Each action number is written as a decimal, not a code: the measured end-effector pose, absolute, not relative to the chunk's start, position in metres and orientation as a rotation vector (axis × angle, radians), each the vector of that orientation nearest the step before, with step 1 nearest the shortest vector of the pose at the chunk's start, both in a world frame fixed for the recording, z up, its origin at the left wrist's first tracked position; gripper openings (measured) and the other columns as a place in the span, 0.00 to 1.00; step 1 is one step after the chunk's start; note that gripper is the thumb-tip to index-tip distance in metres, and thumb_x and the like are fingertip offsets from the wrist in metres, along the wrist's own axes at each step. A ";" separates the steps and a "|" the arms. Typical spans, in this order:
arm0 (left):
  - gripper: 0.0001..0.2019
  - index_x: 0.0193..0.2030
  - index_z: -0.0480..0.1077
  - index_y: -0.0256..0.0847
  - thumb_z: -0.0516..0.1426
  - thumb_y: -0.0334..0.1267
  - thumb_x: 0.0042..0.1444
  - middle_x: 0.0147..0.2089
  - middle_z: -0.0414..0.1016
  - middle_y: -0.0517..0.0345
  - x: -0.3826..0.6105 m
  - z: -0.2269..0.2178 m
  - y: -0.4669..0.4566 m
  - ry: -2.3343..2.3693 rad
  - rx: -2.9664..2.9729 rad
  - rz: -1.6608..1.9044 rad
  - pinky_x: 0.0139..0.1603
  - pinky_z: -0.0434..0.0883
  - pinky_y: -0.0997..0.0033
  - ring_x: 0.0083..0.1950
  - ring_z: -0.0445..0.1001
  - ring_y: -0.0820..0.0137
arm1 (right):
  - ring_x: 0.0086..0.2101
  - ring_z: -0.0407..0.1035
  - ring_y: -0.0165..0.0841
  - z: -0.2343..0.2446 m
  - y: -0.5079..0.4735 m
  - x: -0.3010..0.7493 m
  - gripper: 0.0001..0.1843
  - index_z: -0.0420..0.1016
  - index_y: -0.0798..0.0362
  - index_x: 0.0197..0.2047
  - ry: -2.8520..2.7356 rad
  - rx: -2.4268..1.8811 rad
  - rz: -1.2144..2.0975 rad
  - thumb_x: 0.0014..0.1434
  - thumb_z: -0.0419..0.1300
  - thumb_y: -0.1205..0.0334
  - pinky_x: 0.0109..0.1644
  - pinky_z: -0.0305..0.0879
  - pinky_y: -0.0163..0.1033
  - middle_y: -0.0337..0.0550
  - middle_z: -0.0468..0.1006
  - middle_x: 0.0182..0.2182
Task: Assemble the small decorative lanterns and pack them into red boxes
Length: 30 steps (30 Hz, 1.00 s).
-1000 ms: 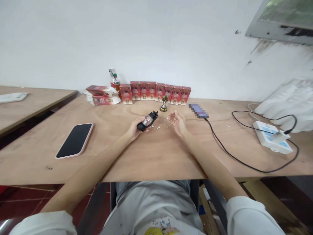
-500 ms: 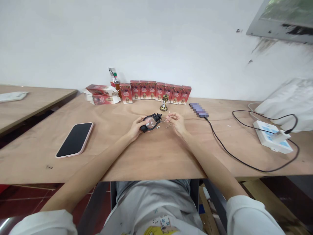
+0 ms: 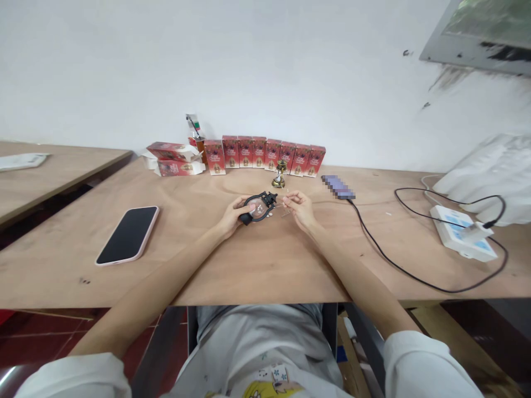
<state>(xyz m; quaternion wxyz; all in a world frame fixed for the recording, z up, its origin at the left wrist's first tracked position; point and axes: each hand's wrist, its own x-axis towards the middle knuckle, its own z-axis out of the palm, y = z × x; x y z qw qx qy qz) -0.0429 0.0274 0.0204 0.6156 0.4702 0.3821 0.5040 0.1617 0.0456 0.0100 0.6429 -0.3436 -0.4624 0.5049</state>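
My left hand is closed round one end of a small black lantern with a clear window, tipped on its side over the table. Just to its right, the thumb and fingers of my right hand are pinched together on a thin, pale, stick-like piece, too small to name. Small round silvery pieces lie beside the lantern's lower edge. Thin pieces rest on the wood under my right fingertips. Behind my hands a brass-coloured lantern stands upright.
Several red boxes line the wall, with opened boxes and a cup at their left. A phone lies left. Another phone joins a black cable near a power strip.
Both hands hold nearly the same place and grip. The lantern is turned very slightly, and the whole view has shifted a little.
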 end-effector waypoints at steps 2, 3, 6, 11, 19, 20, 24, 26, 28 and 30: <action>0.23 0.42 0.72 0.39 0.67 0.41 0.36 0.46 0.75 0.54 -0.043 0.020 0.028 0.869 1.099 1.172 0.48 0.72 0.61 0.48 0.73 0.61 | 0.23 0.67 0.25 0.009 0.046 0.162 0.21 0.70 0.51 0.27 -1.066 -0.787 1.152 0.32 0.74 0.54 0.32 0.65 0.34 0.31 0.73 0.20; 0.23 0.42 0.72 0.39 0.67 0.41 0.36 0.46 0.76 0.54 -0.043 0.019 0.028 0.863 1.102 1.178 0.49 0.71 0.62 0.48 0.73 0.61 | 0.23 0.67 0.25 0.009 0.046 0.162 0.22 0.70 0.51 0.27 -1.068 -0.788 1.155 0.32 0.74 0.53 0.32 0.65 0.34 0.31 0.73 0.20; 0.23 0.42 0.73 0.39 0.68 0.40 0.36 0.46 0.75 0.55 -0.043 0.019 0.029 0.841 1.098 1.172 0.49 0.70 0.64 0.48 0.73 0.63 | 0.23 0.66 0.25 0.008 0.045 0.161 0.22 0.70 0.51 0.27 -1.058 -0.793 1.166 0.31 0.74 0.53 0.32 0.64 0.34 0.32 0.74 0.21; 0.23 0.43 0.73 0.38 0.68 0.39 0.36 0.45 0.76 0.54 -0.044 0.019 0.029 0.803 1.103 1.146 0.46 0.70 0.67 0.46 0.73 0.65 | 0.23 0.66 0.25 0.006 0.046 0.160 0.23 0.69 0.51 0.28 -1.070 -0.831 1.171 0.31 0.73 0.52 0.33 0.64 0.35 0.33 0.74 0.21; 0.23 0.45 0.73 0.39 0.67 0.37 0.38 0.46 0.76 0.54 -0.048 0.014 0.034 0.735 1.117 1.163 0.46 0.71 0.68 0.48 0.72 0.64 | 0.24 0.66 0.25 0.007 0.045 0.161 0.31 0.69 0.48 0.43 -1.080 -0.830 1.210 0.34 0.72 0.54 0.32 0.64 0.34 0.29 0.73 0.21; 0.23 0.45 0.73 0.40 0.67 0.37 0.38 0.46 0.76 0.54 -0.048 0.014 0.034 0.732 1.121 1.155 0.45 0.71 0.69 0.47 0.73 0.65 | 0.24 0.66 0.25 0.007 0.045 0.161 0.31 0.70 0.48 0.43 -1.090 -0.831 1.218 0.34 0.72 0.54 0.32 0.64 0.34 0.29 0.74 0.22; 0.23 0.46 0.73 0.40 0.67 0.37 0.39 0.46 0.76 0.54 -0.047 0.015 0.032 0.715 1.155 1.109 0.44 0.71 0.68 0.47 0.73 0.64 | 0.22 0.64 0.25 0.006 0.047 0.165 0.26 0.74 0.51 0.38 -1.076 -0.834 1.228 0.36 0.71 0.49 0.29 0.62 0.34 0.32 0.73 0.21; 0.23 0.45 0.74 0.39 0.67 0.37 0.39 0.47 0.76 0.53 -0.046 0.015 0.030 0.708 1.188 1.109 0.47 0.71 0.67 0.49 0.73 0.63 | 0.21 0.63 0.24 0.006 0.049 0.166 0.24 0.75 0.52 0.35 -1.073 -0.842 1.202 0.37 0.70 0.45 0.27 0.61 0.33 0.32 0.71 0.19; 0.22 0.44 0.74 0.39 0.68 0.37 0.38 0.47 0.77 0.53 -0.045 0.015 0.029 0.714 1.218 1.114 0.50 0.69 0.67 0.50 0.73 0.62 | 0.20 0.62 0.24 0.006 0.050 0.168 0.24 0.75 0.52 0.32 -1.107 -0.867 1.173 0.38 0.69 0.43 0.25 0.59 0.32 0.32 0.70 0.18; 0.22 0.43 0.75 0.40 0.68 0.38 0.38 0.47 0.77 0.53 -0.044 0.015 0.028 0.723 1.241 1.111 0.51 0.69 0.66 0.50 0.72 0.61 | 0.19 0.61 0.24 0.006 0.050 0.169 0.23 0.75 0.52 0.30 -1.164 -0.905 1.158 0.38 0.69 0.42 0.24 0.58 0.32 0.32 0.69 0.17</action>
